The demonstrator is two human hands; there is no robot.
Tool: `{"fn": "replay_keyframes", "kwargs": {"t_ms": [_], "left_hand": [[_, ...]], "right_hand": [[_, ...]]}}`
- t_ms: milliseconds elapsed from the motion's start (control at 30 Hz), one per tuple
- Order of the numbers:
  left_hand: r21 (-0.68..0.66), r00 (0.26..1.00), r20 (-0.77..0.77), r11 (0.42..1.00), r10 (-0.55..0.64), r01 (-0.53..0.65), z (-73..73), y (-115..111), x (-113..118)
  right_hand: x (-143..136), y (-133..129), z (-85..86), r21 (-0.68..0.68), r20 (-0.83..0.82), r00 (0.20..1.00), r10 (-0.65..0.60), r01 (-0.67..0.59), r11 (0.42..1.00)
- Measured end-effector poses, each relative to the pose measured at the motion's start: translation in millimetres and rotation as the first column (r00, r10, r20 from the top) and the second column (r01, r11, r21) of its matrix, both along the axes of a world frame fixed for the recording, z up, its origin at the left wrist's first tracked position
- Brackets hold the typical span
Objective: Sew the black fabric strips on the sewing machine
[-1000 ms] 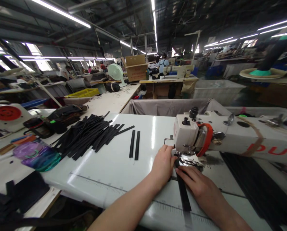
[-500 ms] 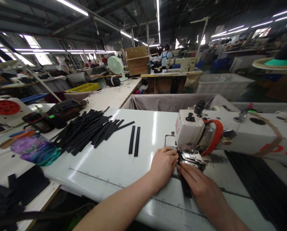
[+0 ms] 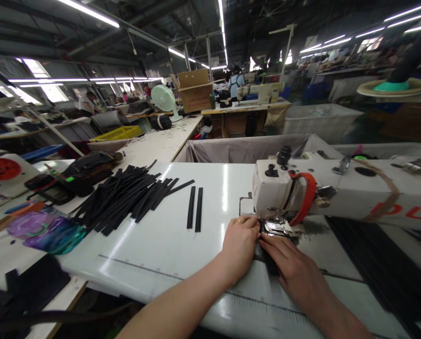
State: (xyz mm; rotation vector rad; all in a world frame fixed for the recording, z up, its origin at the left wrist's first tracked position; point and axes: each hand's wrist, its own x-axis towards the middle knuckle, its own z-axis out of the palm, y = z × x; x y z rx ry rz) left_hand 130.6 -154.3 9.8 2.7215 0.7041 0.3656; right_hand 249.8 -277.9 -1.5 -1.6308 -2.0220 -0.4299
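Observation:
A black fabric strip (image 3: 271,267) lies at the needle area of a white sewing machine (image 3: 272,188), its near end showing between my hands. My left hand (image 3: 240,245) is closed, fingers bunched and pressing on the strip's left side beside the metal presser foot (image 3: 277,228). From the right, my right hand (image 3: 291,261) holds the strip's edge, with its fingers together and their tips just in front of the foot. My fingers hide most of the strip. Two more black strips (image 3: 198,209) lie side by side on the white table (image 3: 154,245), left of my hands.
A heap of black strips (image 3: 125,193) covers the table's left part. Beside it are a purple-teal pouch (image 3: 48,230) and a dark bag (image 3: 93,165). Long black material (image 3: 376,263) lies under the machine arm. A cloth-lined bin (image 3: 246,148) stands behind the table.
The strip has moved forward toward the presser foot, and less of its near end shows. Both hands stay close to the foot. The whole view has shifted slightly.

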Motion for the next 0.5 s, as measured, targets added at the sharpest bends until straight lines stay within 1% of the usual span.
{"fn": "replay_keyframes", "kwargs": {"t_ms": [133,300,500], "left_hand": [[-0.003,1.0,0.017,1.0,-0.005,0.005,-2.6,-1.8,0.3],[0.019,0.999,0.048,1.0,0.017,-0.017,-1.3,-2.0,0.8],[-0.031,0.996,0.088,1.0,0.0,0.003,1.3,-1.5,-1.2]], "right_hand": [[-2.9,0.1,1.2,-0.046,-0.053,0.998,-0.019,0.016,0.999],[-2.1,-0.4,-0.9,-0.024,-0.122,0.991,-0.056,0.053,0.998],[-0.8,-5.9,0.8,-0.045,-0.265,0.964,-0.034,0.023,0.999]]}}
